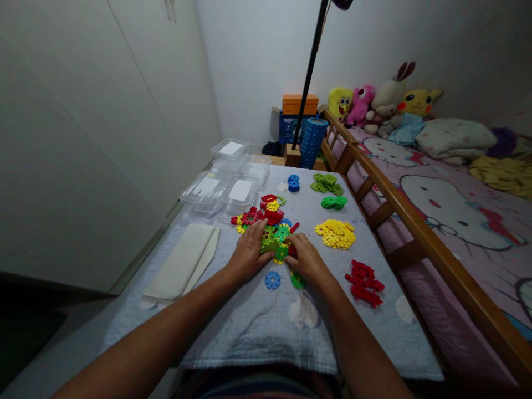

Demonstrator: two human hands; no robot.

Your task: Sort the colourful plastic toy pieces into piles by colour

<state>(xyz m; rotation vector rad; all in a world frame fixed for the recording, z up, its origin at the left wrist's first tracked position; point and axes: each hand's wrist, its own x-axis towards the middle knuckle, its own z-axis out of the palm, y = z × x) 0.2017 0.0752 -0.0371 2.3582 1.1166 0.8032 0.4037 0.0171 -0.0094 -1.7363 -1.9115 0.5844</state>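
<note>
A mixed pile of red, yellow, green and blue plastic building pieces (272,217) lies mid-table, many of them notched discs. My left hand (248,250) rests along its left side, fingers stretched forward and thumb out toward the green pieces. At the right edge of the pile is my right hand (306,256), its fingers curled in by green and dark red pieces; what they grip is hidden. A blue notched disc (272,280) lies alone between the wrists. Close under the right hand sits a green disc (297,280).
Sorted groups stand on the right: yellow discs (336,234), red pieces (364,284), green discs (333,203), olive-green pieces (327,183), blue discs (293,183). Lidded clear boxes (204,187) fill the back left, near a folded beige cloth (180,260). A wooden bed rail (415,249) borders the right.
</note>
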